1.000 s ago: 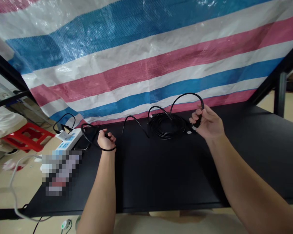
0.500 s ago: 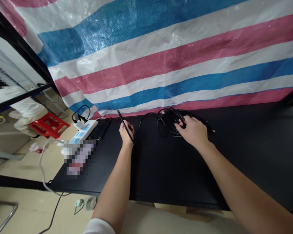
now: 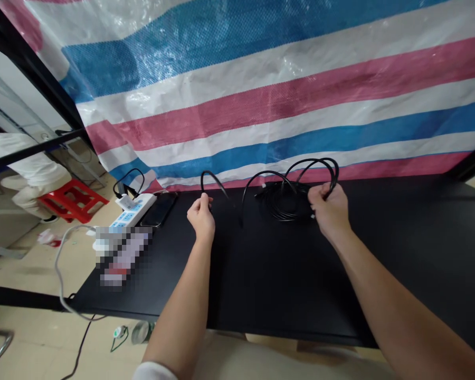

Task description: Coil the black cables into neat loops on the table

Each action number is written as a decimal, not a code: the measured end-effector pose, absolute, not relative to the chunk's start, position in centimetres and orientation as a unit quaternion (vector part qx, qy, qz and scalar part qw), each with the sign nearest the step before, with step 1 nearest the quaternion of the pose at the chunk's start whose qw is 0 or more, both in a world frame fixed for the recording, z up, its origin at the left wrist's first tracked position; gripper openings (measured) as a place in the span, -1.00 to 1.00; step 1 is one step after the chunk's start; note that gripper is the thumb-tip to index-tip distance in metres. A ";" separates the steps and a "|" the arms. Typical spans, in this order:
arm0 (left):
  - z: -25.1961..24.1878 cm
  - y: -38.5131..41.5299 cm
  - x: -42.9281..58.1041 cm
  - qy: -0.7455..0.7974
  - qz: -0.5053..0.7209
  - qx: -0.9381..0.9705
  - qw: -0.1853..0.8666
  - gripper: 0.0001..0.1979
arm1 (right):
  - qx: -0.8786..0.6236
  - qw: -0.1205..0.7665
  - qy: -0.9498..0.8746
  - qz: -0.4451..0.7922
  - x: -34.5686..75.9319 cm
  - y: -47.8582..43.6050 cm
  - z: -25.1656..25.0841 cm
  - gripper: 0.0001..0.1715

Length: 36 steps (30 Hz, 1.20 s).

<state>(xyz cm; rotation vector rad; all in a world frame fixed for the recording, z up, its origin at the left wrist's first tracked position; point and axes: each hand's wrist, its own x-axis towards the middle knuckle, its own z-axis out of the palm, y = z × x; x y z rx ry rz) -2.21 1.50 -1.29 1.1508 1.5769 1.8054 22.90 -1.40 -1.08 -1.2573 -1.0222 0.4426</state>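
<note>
A long black cable [image 3: 284, 214] lies coiled towards the back of the black table, with small light-coloured bits showing at the pile. My left hand [image 3: 201, 216], to the left of the coil, pinches one stretch of this cable between thumb and fingers. From there the cable arches up, dips to the right and runs back to the coil. On the coil's right side, my right hand [image 3: 330, 211] is closed around several strands, which rise in loops above the pile. The fingers' undersides are hidden in both hands.
A white power strip [image 3: 144, 206] with plugs stands at the table's left edge, beside a dark phone [image 3: 160, 209] and a blurred-out item [image 3: 126, 258]. Striped sheeting [image 3: 261, 105] hangs behind the table [image 3: 281, 285]. Beyond at left, a person sits on a red stool [image 3: 77, 200].
My right hand has moved right and gripped strands, lifting loops off the coil. The cable piece at my left hand, straight before, now bends in an arch towards the coil.
</note>
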 end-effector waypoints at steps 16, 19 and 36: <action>-0.8 -1.0 2.3 0.521 0.610 0.526 0.281 -0.77 | -0.656 0.542 -0.525 0.026 20.2 -2.3 -1.2 -0.72; -0.5 -1.2 2.4 0.503 0.607 0.534 0.304 -0.78 | -0.658 0.590 -0.464 0.053 21.0 -2.4 -0.3 -0.70; -1.0 -1.2 4.3 0.487 0.555 0.416 0.531 -0.60 | -0.425 0.583 -0.419 0.551 18.5 -2.5 -0.7 -0.28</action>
